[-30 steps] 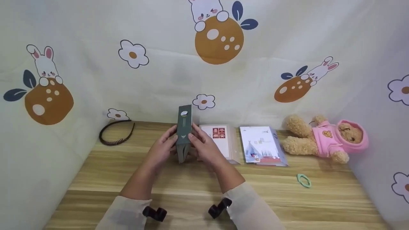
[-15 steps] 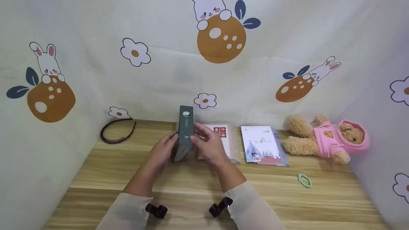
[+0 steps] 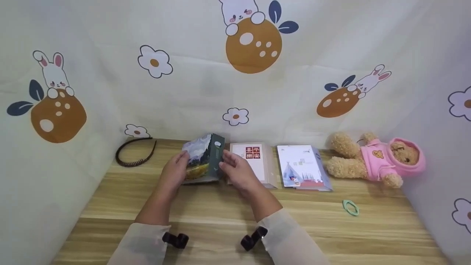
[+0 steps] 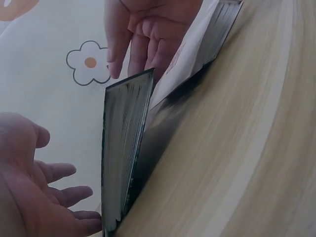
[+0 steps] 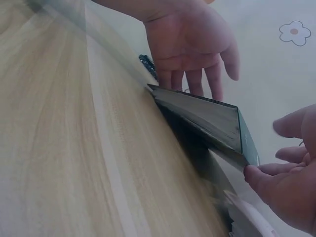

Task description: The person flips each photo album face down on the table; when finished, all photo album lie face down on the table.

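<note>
A thick green-spined book (image 3: pixel 200 156) with a painted landscape cover leans at a tilt over the table, left of a white book. Its page edges (image 4: pixel 123 148) face the left wrist camera. My left hand (image 3: pixel 173 171) is at the cover's left edge, fingers extended and loosely spread. By the spine is my right hand (image 3: pixel 241 173), fingers relaxed; in the right wrist view one fingertip (image 5: pixel 252 175) meets the spine's lower corner. Neither hand curls round the book. A dark shadow lies below the raised book.
The white book with red characters (image 3: pixel 254 165) lies right beside it, then a book with a tent picture (image 3: pixel 300 167). A teddy bear in pink (image 3: pixel 375 158) lies at far right. A green ring-shaped item (image 3: pixel 350 208) sits in front; a dark headband (image 3: pixel 134 162) lies back left.
The green book stood nearly upright on edge with its spine up between both hands; now it has tipped leftward, showing its cover. The left hand has moved left and its hold has loosened.
</note>
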{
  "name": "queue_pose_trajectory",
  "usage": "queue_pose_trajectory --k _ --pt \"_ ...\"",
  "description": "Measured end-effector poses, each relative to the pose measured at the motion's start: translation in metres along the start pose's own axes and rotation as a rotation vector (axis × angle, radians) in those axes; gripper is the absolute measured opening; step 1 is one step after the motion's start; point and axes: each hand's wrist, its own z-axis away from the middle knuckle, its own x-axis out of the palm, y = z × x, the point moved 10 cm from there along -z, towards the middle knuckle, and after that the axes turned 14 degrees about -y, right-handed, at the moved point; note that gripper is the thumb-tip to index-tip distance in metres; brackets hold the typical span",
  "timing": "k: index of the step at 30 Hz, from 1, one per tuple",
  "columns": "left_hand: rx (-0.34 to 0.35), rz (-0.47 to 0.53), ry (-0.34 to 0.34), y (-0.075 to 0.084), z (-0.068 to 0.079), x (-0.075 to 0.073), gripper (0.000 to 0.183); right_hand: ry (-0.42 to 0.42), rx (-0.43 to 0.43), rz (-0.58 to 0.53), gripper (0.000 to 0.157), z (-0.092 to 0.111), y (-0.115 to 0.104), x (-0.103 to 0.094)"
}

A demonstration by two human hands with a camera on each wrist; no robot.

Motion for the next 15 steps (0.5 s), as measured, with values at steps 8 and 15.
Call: queue_pose_trajectory --k 8,15 --pt "0.055 -0.012 0.096 0.024 0.019 -0.004 0.064 0.119 -0.098 0.129 0.046 0.017 -0.034 -0.022" --pt "0.180 -0.198 0.112 0.050 0.022 0.007 0.062 0.138 -0.128 0.253 0.045 0.041 -0.061 -0.061"
